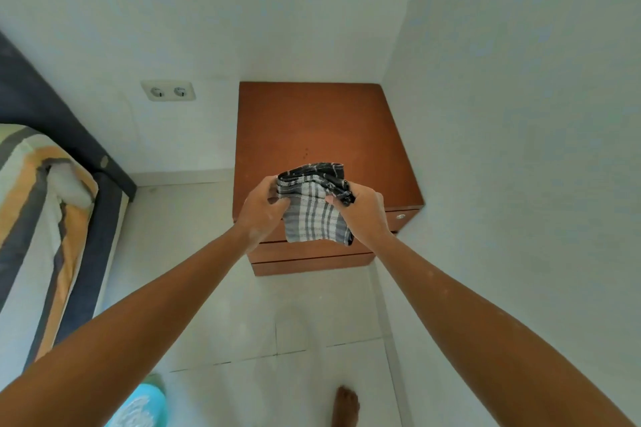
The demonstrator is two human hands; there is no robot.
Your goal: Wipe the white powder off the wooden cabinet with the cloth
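We look down past both outstretched arms at the wooden cabinet (322, 135), which sits in the corner where 2 white walls meet. Its top looks plain reddish-brown; we see only a few small dark specks near the middle and cannot make out any powder on it.

We hold the cloth (314, 215), a folded grey-and-white checked piece with a darker band along its upper edge, in the air above the cabinet's front edge, not touching the top. Our left hand (262, 210) is closed around the cloth's left side, fingers curled in over the fabric. Our right hand (364, 215) pinches the right side, thumb and fingers shut on the dark upper corner. The cloth's lower part hangs loose between the 2 hands, in front of the drawer fronts.

A small round knob (400, 217) shows on the top drawer, just right of our right hand. A double wall socket (169, 91) sits left of the cabinet, and a bed (41, 218) with striped bedding fills the left edge. A bare foot (345, 406) stands on the tiled floor (295, 322) below.
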